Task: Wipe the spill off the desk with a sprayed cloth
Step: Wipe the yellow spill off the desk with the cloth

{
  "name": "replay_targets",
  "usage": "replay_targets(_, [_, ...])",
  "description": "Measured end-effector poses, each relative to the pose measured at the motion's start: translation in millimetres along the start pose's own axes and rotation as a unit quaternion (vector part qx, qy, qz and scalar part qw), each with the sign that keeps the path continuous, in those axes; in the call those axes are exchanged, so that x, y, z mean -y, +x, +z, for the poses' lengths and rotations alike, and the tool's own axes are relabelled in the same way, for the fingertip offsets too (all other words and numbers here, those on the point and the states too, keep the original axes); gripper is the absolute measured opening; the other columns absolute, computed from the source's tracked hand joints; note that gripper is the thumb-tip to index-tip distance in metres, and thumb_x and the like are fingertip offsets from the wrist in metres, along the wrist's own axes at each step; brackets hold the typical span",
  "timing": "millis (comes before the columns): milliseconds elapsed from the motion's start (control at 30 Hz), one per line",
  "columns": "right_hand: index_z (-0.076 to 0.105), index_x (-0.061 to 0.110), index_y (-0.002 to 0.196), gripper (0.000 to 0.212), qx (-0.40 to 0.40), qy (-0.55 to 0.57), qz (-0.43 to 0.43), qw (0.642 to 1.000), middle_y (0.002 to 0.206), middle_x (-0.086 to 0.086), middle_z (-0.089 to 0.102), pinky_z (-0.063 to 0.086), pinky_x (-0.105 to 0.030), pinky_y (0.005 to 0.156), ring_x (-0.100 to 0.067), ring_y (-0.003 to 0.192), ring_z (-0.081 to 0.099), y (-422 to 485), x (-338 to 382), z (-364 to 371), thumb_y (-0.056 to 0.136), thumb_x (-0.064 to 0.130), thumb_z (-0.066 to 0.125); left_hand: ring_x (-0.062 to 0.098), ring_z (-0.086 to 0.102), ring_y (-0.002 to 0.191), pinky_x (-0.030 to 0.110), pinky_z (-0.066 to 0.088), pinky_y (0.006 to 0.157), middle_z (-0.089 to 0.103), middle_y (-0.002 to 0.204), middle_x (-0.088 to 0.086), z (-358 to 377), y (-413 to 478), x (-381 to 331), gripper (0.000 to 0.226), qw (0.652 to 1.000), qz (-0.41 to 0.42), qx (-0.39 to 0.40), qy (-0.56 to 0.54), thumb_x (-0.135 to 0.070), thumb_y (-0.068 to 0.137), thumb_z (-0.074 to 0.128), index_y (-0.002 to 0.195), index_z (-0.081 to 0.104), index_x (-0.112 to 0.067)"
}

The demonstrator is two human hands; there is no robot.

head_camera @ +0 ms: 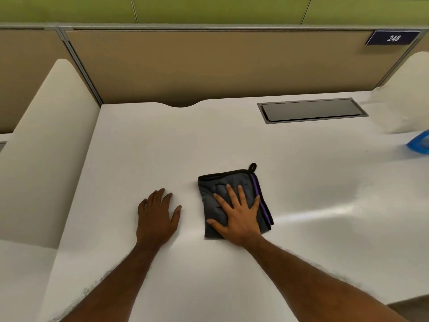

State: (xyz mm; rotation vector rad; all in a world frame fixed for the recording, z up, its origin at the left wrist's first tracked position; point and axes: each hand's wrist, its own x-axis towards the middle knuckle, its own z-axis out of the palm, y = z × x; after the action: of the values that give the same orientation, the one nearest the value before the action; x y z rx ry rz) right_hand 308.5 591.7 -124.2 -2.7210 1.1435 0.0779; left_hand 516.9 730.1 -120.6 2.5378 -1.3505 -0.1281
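The cloth (pixel 221 180) is dark grey, folded into a rough rectangle, edged in black with a purple stripe down its right side and a small black hanging loop at its far right corner. It lies flat on the white surface (pixel 162 147), with the right hand (pixel 236 217) pressed flat on top of it, fingers straight and spread, covering its near and middle part, while the far edge, the left edge and the striped side show around the hand. The left hand (pixel 157 217) rests palm down on the bare surface just left of the cloth, not touching it, fingers relaxed and holding nothing. Right of the cloth a pale shiny streak (pixel 313 212) runs across the surface; whether it is wet cannot be told. Beyond the cloth and to its right a dark recessed hatch (pixel 312 110) is set into the surface, and far to the right a blue object (pixel 419 142) is cut off by the frame edge.
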Motion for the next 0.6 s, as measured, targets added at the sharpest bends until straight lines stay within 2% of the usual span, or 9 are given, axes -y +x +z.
replay_targets(133, [0.004, 0.047, 0.151, 0.087, 0.012, 0.011, 0.011, 1.000, 0.164, 0.002, -0.009, -0.019, -0.071, 0.106, -0.028, 0.149, -0.016, -3.9, 1.5, -2.9, 0.076, 0.089, 0.011, 0.029, 0.061, 0.108, 0.044, 0.044, 0.094, 0.064, 0.117, 0.007, -1.2, -10.4, -18.7, 0.058, 0.999, 0.032, -0.005, 0.001, -0.054, 0.090, 0.037, 0.123, 0.062, -0.014])
replay_targets(200, [0.010, 0.045, 0.151, 0.085, 0.007, 0.056, 0.008, 0.998, 0.164, 0.003, -0.005, -0.018, -0.066, 0.110, -0.024, 0.150, -0.011, -7.0, -1.8, -9.2, 0.077, 0.087, 0.016, 0.027, 0.062, 0.097, 0.042, 0.047, 0.084, 0.064, 0.107, 0.005, -3.2, -13.3, -29.3, 0.057, 0.999, 0.039, 0.001, 0.004, -0.054, 0.089, 0.037, 0.119, 0.064, -0.015])
replay_targets(300, [0.033, 0.037, 0.145, 0.072, -0.060, 0.151, 0.036, 0.986, 0.158, 0.001, 0.025, 0.006, -0.053, 0.119, -0.020, 0.146, 0.020, -16.6, -16.9, -20.8, 0.085, 0.075, 0.038, 0.026, 0.064, 0.095, 0.040, 0.048, 0.084, 0.066, 0.105, 0.004, -2.5, -14.6, -45.4, 0.054, 0.999, 0.035, 0.020, -0.024, -0.055, 0.088, 0.038, 0.114, 0.067, -0.017])
replay_targets(367, [0.042, 0.029, 0.138, 0.062, -0.100, 0.175, 0.070, 0.977, 0.147, 0.000, 0.039, 0.022, -0.045, 0.115, -0.021, 0.135, 0.037, -22.7, -32.7, -25.5, 0.087, 0.063, 0.049, 0.024, 0.064, 0.100, 0.038, 0.046, 0.090, 0.068, 0.110, 0.003, -2.6, -14.9, -57.2, 0.054, 0.997, 0.014, 0.037, -0.064, -0.055, 0.088, 0.040, 0.115, 0.068, -0.018])
replay_targets(500, [0.048, 0.022, 0.132, 0.054, -0.116, 0.177, 0.123, 0.970, 0.131, -0.003, 0.051, 0.035, -0.038, 0.103, -0.021, 0.118, 0.049, -26.8, -59.3, -37.4, 0.087, 0.050, 0.058, 0.021, 0.062, 0.109, 0.035, 0.042, 0.096, 0.067, 0.121, 0.002, -5.4, -12.0, -79.8, 0.048, 0.992, -0.019, 0.055, -0.108, -0.053, 0.094, 0.049, 0.122, 0.064, -0.017])
replay_targets(600, [0.046, 0.020, 0.134, 0.055, -0.084, 0.191, 0.153, 0.966, 0.127, -0.005, 0.054, 0.040, -0.040, 0.099, -0.023, 0.114, 0.052, -22.8, -69.5, -46.9, 0.088, 0.048, 0.060, 0.022, 0.062, 0.111, 0.036, 0.044, 0.099, 0.065, 0.123, 0.003, -6.5, -7.2, -91.0, 0.053, 0.987, -0.067, 0.085, -0.121, -0.055, 0.094, 0.048, 0.127, 0.060, -0.016])
